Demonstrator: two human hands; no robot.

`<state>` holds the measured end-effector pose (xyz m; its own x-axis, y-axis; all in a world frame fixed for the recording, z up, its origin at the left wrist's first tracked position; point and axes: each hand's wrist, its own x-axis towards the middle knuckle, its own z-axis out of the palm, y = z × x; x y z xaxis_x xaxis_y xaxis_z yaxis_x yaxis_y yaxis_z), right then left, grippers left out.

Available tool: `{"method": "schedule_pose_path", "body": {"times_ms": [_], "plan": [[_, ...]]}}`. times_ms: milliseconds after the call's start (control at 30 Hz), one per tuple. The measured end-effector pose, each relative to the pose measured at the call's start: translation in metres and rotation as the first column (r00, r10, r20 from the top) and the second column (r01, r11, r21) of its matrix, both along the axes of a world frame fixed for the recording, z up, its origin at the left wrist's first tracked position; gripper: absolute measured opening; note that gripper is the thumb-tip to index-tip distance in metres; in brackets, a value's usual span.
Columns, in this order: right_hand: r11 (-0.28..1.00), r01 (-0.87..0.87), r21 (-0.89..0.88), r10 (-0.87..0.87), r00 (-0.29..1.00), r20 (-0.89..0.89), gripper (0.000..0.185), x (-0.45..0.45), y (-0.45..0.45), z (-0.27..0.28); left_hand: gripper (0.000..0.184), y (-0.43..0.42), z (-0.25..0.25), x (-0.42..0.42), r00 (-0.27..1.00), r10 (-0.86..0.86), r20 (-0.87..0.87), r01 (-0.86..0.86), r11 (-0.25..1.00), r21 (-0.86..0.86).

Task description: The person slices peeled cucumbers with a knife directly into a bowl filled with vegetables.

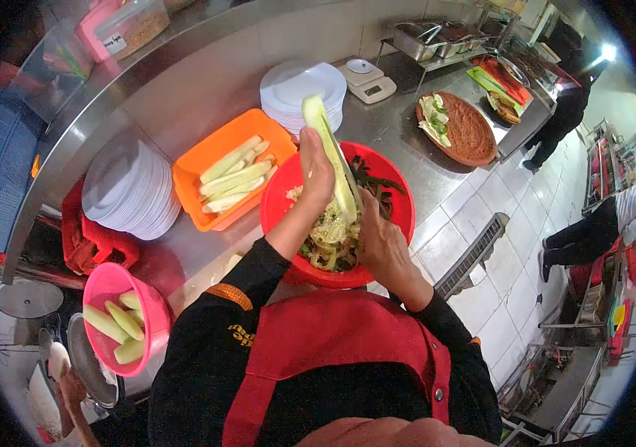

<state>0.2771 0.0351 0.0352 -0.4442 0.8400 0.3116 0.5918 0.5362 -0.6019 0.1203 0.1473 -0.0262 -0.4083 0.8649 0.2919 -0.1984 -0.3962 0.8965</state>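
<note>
Cucumber tilts lengthwise between the hands above the red bowl, its far end nearer the left hand, which grips its side; the right hand is by the near end, its hold unclear. Pale shreds lie in the bowl; leftward, an orange tub holds pale lengths, a pink basket green pieces

Brushed metal counter, semi-glossy.
</note>
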Motion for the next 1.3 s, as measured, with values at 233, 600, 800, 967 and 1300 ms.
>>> {"method": "schedule_pose_path", "body": {"times_ms": [233, 600, 800, 967, 1300], "plan": [[0.997, -0.03, -0.075, 0.035, 0.997, 0.062, 0.057, 0.002, -0.002, 0.005, 0.036, -0.025, 0.027, 0.015, 0.993, 0.057, -0.099, -0.054, 0.998, 0.041], [0.997, -0.019, -0.081, 0.035, 0.98, 0.196, 0.047, -0.005, -0.01, 0.007, 0.05, -0.033, 0.042, 0.015, 0.982, -0.038, 0.187, 0.033, 0.999, 0.034], [0.995, -0.065, -0.071, 0.079, 0.972, 0.22, 0.046, -0.002, -0.015, 0.001, 0.05, -0.026, 0.042, 0.0, 0.95, -0.062, 0.305, 0.054, 0.998, 0.033], [0.99, -0.064, -0.124, 0.085, 0.98, 0.179, 0.042, 0.0, -0.021, -0.007, 0.043, -0.021, 0.059, -0.015, 0.94, 0.031, 0.34, -0.049, 0.998, 0.043], [0.991, -0.089, -0.099, 0.117, 0.937, 0.329, 0.047, 0.018, -0.034, -0.014, 0.059, -0.013, 0.059, -0.036, 0.909, 0.104, 0.403, -0.072, 0.993, -0.094]]}}
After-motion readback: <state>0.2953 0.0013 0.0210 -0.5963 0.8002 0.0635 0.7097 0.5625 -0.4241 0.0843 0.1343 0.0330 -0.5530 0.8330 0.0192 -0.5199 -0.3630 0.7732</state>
